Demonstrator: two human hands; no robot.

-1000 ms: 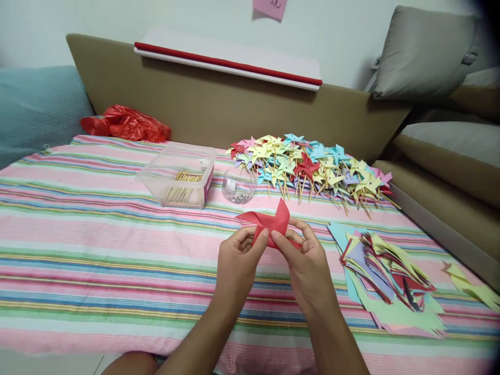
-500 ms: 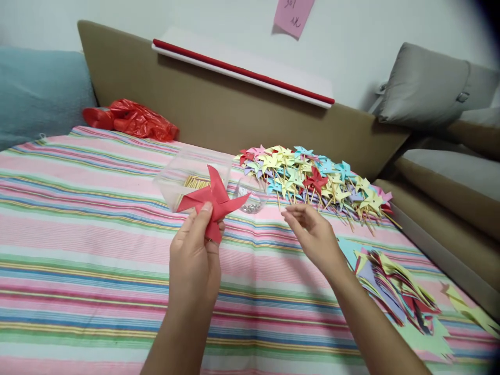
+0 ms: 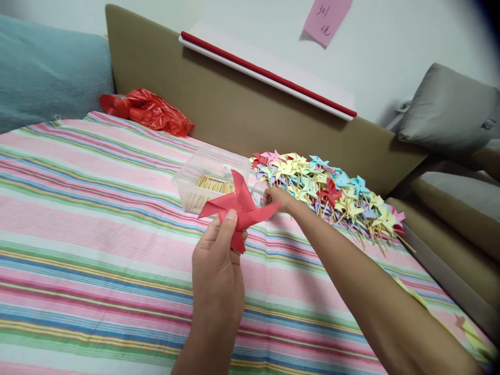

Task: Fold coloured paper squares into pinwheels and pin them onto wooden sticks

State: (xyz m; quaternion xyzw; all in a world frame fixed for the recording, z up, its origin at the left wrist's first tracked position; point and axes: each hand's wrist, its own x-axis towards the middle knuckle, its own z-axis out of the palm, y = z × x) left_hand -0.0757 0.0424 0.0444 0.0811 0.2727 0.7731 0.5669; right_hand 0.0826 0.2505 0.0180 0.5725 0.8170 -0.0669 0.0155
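Observation:
A red paper pinwheel (image 3: 244,203) with four folded blades is pinched at its centre between the thumb and fingers of my left hand (image 3: 219,250). Behind its right blade, my right hand (image 3: 278,198) reaches down at the small clear tub (image 3: 258,188). The fingers of that hand are curled together, their tips partly hidden, and I cannot see what is between them. The tub's small metal pieces are covered from view. Just left of it stands a clear plastic box (image 3: 187,179) holding many short wooden sticks (image 3: 214,183).
A pile of colourful pinwheels on sticks (image 3: 332,192) lies at the back right. A red plastic bag (image 3: 156,112) rests by the brown board (image 3: 219,104). Grey cushions (image 3: 449,109) are stacked at right. Yellow paper (image 3: 474,333) lies partly behind my right forearm on the striped cloth (image 3: 117,250).
Both hands were on the pinwheel at first. My right hand let go and moved across to the small tub, while my left kept the pinwheel. The view tilted and shifted.

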